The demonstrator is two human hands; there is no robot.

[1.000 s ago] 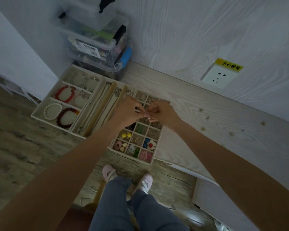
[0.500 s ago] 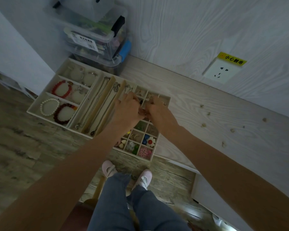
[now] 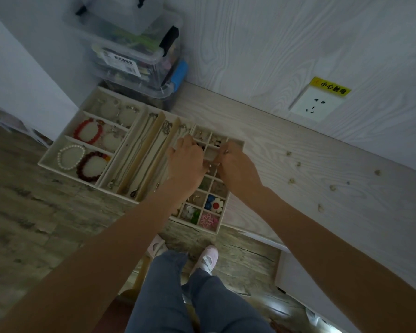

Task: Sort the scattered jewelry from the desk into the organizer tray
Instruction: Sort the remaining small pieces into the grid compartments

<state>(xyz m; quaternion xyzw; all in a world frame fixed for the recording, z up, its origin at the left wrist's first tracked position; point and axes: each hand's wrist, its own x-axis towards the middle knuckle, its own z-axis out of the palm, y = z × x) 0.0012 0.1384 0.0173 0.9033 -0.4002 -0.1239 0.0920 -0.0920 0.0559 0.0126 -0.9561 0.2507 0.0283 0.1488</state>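
1. The desk (image 3: 286, 150), pale with a wavy wood grain, runs out to the right of the two hands.
2. The organizer tray (image 3: 58, 152) is cream and box-shaped; wide cells with bead bracelets and long necklace slots lie left of the hands, and a grid of small square cells sits under them.
3. The left hand (image 3: 186, 164) reaches in palm down over the grid, fingers bent toward the right hand; whether they pinch anything cannot be told.
4. The right hand (image 3: 237, 164) comes in beside it, fingertips curled down, apparently pinching a tiny pale piece between the two hands; its grip is too small to read for certain.
5. Scattered jewelry (image 3: 291, 180), small pale lumps, lies well right of the hands on the desk.
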